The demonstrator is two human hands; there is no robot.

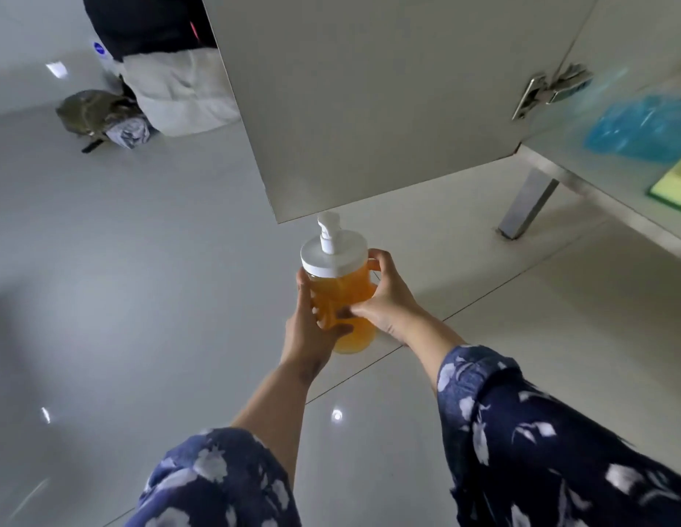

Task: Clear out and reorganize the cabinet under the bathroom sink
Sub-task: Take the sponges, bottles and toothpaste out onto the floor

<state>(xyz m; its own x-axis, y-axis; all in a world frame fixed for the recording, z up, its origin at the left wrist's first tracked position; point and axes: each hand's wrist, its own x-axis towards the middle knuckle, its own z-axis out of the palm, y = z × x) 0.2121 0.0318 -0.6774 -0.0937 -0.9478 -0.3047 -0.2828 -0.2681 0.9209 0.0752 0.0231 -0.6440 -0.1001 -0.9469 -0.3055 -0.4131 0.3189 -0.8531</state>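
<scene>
Both hands, left and right, are gripping the orange pump bottle, which is standing on the tiled floor just below the open cabinet door. Bags are lying well apart behind. A sponge is sitting inside the cabinet.

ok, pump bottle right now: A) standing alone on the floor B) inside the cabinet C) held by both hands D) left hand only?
C: the left hand and right hand both wrap the orange pump bottle, just below the open cabinet door.
</scene>
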